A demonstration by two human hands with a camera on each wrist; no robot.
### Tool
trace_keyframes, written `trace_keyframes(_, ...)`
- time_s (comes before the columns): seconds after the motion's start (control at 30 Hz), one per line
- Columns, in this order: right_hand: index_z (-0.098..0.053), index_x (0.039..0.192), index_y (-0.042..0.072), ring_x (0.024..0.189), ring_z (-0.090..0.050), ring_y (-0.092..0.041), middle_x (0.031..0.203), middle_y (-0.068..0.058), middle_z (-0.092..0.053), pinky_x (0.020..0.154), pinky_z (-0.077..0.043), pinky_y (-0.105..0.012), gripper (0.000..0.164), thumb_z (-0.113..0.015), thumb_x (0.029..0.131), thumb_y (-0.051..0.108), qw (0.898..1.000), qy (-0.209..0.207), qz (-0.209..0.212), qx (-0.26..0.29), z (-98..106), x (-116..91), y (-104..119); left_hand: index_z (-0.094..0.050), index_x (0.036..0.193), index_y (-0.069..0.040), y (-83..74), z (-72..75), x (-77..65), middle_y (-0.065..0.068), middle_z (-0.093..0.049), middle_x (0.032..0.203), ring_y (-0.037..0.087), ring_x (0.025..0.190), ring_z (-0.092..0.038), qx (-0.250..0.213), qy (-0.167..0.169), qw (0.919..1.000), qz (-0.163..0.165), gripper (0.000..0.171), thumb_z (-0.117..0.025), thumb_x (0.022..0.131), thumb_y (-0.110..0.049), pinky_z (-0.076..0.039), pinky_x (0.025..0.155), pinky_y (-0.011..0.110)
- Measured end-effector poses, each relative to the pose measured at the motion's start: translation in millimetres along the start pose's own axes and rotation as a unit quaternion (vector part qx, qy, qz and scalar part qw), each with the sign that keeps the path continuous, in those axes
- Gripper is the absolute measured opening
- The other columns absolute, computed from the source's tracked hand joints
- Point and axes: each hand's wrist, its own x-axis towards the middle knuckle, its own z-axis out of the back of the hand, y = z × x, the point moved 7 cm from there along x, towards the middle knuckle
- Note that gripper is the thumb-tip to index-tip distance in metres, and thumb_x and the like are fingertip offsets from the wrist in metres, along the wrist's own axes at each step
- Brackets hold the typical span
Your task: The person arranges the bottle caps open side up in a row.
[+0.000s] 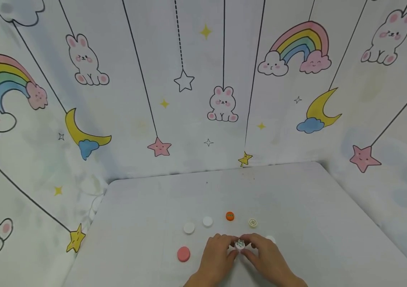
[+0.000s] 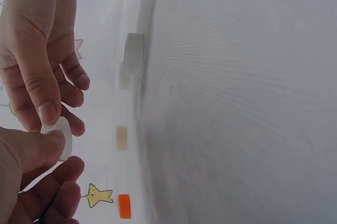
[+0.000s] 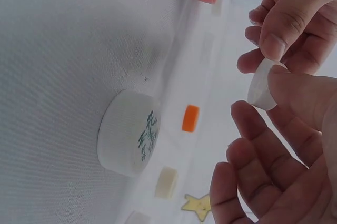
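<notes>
Both hands hold one thin white round cap (image 3: 259,88) between them, raised above the white table. The left hand (image 1: 218,253) pinches it from the left with thumb and fingertips. From the right, the right hand (image 1: 266,255) grips its edge, its other fingers loosely bent. Nearer the camera in the right wrist view, a thicker white cap (image 3: 124,132) with green writing lies flat on the table. Between the hands in the head view, a white and green patch shows; I cannot tell which cap carries it there.
An arc of caps lies around the hands: a pink-red cap (image 1: 183,254), two white caps, one being the left white cap (image 1: 189,228), an orange cap (image 1: 230,216), a cream cap (image 1: 253,222). Another white cap (image 1: 271,238) is partly hidden by the right hand. Printed cloth (image 1: 189,119) hangs behind.
</notes>
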Motion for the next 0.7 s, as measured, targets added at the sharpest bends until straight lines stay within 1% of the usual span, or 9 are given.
trace_keyframes(0.17,-0.067,0.104,0.021,0.085,-0.063,-0.004,0.098,0.016,-0.066,0.071,-0.053,-0.027,0.034,-0.082,0.076,0.008,1.000,-0.013,0.008,0.001,-1.3,1.7,-0.4,-0.071,0.104,-0.021,1.3,3.8,0.0,-0.014,-0.068,0.089,-0.001,0.079,-0.056,-0.010,-0.021,0.9997,-0.004,0.025,-0.080,0.080,-0.019,-0.039,0.067,0.017)
trace_keyframes(0.27,-0.067,0.104,0.021,0.084,-0.062,-0.003,0.098,0.017,-0.066,0.070,-0.052,-0.026,0.032,-0.080,0.078,0.007,1.000,-0.015,0.012,0.007,-1.8,2.0,0.0,-0.071,0.101,-0.021,2.5,4.4,0.6,-0.015,-0.068,0.087,0.000,0.076,-0.057,-0.021,-0.026,0.9994,0.002,0.023,-0.080,0.080,-0.019,-0.040,0.066,0.016)
trace_keyframes(0.37,-0.067,0.103,0.021,0.081,-0.059,0.001,0.096,0.017,-0.065,0.067,-0.052,-0.025,0.031,-0.079,0.079,0.005,0.999,-0.020,0.019,0.016,-1.1,1.4,1.6,-0.072,0.100,-0.021,4.4,4.0,0.9,-0.015,-0.068,0.084,-0.002,0.072,-0.055,-0.039,-0.021,0.9988,0.020,0.020,-0.079,0.081,-0.019,-0.040,0.063,0.015)
trace_keyframes(0.47,-0.068,0.102,0.020,0.077,-0.056,0.003,0.093,0.018,-0.065,0.063,-0.051,-0.024,0.027,-0.077,0.081,0.006,0.999,-0.026,0.026,0.030,-0.4,0.1,2.7,-0.071,0.100,-0.022,9.3,1.6,-0.1,-0.017,-0.066,0.082,-0.004,0.066,-0.049,-0.088,-0.001,0.9940,0.065,0.018,-0.077,0.083,-0.019,-0.039,0.059,0.015)
trace_keyframes(0.53,-0.069,0.104,0.021,0.075,-0.056,0.004,0.093,0.018,-0.065,0.062,-0.050,-0.022,0.025,-0.075,0.084,0.008,0.998,-0.031,0.037,0.043,-0.5,-0.4,3.2,-0.071,0.099,-0.021,12.4,0.8,-0.7,-0.017,-0.066,0.080,-0.005,0.063,-0.046,-0.134,0.010,0.9861,0.097,0.015,-0.076,0.086,-0.022,-0.039,0.056,0.015)
trace_keyframes(0.6,-0.069,0.108,0.021,0.072,-0.056,0.004,0.092,0.017,-0.065,0.061,-0.049,-0.019,0.025,-0.073,0.086,0.009,0.996,-0.039,0.049,0.057,-0.6,-0.3,3.9,-0.071,0.099,-0.020,15.2,0.7,-0.8,-0.017,-0.066,0.079,-0.005,0.060,-0.046,-0.189,0.019,0.9732,0.130,0.013,-0.074,0.087,-0.025,-0.040,0.053,0.016)
trace_keyframes(0.7,-0.069,0.114,0.020,0.068,-0.056,0.005,0.089,0.016,-0.064,0.059,-0.046,-0.014,0.029,-0.072,0.087,0.008,0.992,-0.055,0.080,0.076,0.4,0.4,7.4,-0.070,0.098,-0.015,17.6,0.7,0.6,-0.015,-0.068,0.078,-0.002,0.061,-0.055,-0.258,0.030,0.9522,0.161,0.017,-0.072,0.089,-0.029,-0.044,0.053,0.018)
